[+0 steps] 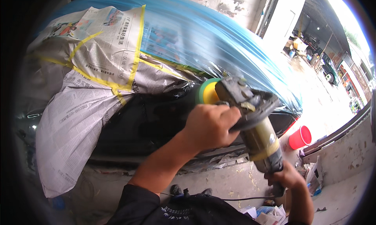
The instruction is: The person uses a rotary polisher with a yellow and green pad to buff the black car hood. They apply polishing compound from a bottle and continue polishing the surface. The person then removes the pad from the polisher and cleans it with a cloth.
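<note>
Right hand (289,175): fingers clamped around the rear grip (279,189) of the rotary polisher (261,140); the fingertips are partly hidden.
Power cord (239,199): trails leftward from below that grip, past the shoes (176,189).
Left hand (211,124): fingers curled together on the near left end of the black loop handle (256,120), knuckles up; their tips are out of sight.
Polisher: its barrel slants between the two hands, the head just beyond the left-hand fingers.
Pad (209,93): yellow and green, just past the left knuckles and apart from them, near the car's upper door edge; cannot tell whether it touches the paint.
Car door (137,125): glossy black, left of the pad.
Newspaper sheets (74,123): cover the car's left part, hanging past its lower edge.
Masking tape (137,56): yellow, along the sheets' borders.
Plastic film (231,37): blue, draped over the car's far side down to its right corner.
Bucket (300,137): red, on the floor beyond that corner.
</note>
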Demonstrator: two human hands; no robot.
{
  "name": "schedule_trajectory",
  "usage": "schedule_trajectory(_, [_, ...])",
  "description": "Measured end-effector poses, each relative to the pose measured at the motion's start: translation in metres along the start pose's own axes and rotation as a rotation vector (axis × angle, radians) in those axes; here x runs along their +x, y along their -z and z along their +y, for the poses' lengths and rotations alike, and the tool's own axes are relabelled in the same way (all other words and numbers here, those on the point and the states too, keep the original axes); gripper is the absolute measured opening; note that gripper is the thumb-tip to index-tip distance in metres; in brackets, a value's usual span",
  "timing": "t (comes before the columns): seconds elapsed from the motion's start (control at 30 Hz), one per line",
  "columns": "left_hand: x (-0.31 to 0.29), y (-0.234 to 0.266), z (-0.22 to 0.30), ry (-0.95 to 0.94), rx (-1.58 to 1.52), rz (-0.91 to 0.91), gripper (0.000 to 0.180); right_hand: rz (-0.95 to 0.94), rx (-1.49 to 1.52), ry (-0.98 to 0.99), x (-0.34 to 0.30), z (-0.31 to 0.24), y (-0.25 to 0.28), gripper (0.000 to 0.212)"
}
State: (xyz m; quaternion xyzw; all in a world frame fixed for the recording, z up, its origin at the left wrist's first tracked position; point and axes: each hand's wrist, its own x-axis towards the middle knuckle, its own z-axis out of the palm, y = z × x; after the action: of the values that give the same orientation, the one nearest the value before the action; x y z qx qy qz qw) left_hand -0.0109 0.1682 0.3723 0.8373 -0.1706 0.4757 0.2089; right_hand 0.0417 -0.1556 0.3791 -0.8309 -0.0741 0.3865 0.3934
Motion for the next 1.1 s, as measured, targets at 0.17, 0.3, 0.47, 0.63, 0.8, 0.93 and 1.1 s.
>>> schedule_trajectory(0.17, [-0.020,0.016,0.010,-0.005,0.024,0.094,0.023,-0.056,-0.145,0.011,-0.003,-0.019,0.005,0.034])
schedule_trajectory(0.3, [-0.070,0.040,0.040,-0.035,-0.001,-0.063,0.031,-0.061,-0.282,0.166,-0.010,0.028,-0.019,0.043])
schedule_trajectory(0.47, [-0.097,0.022,0.056,-0.100,-0.043,-0.085,0.023,-0.037,-0.124,0.302,0.031,0.117,-0.059,0.046])
schedule_trajectory(0.63, [-0.102,0.018,0.043,-0.101,-0.062,-0.079,0.027,0.034,-0.075,0.312,0.049,0.127,-0.093,0.046])
schedule_trajectory(0.8, [-0.086,0.002,0.029,-0.201,-0.114,-0.096,0.027,0.092,-0.016,0.317,0.057,0.131,-0.097,0.042])
schedule_trajectory(0.93, [-0.078,-0.021,0.040,-0.159,-0.152,-0.205,0.025,0.108,0.082,0.159,0.049,0.152,-0.102,0.042])
schedule_trajectory(1.1, [-0.101,-0.006,0.053,-0.116,-0.164,-0.209,0.022,0.116,0.063,0.297,0.058,0.185,-0.125,0.047])
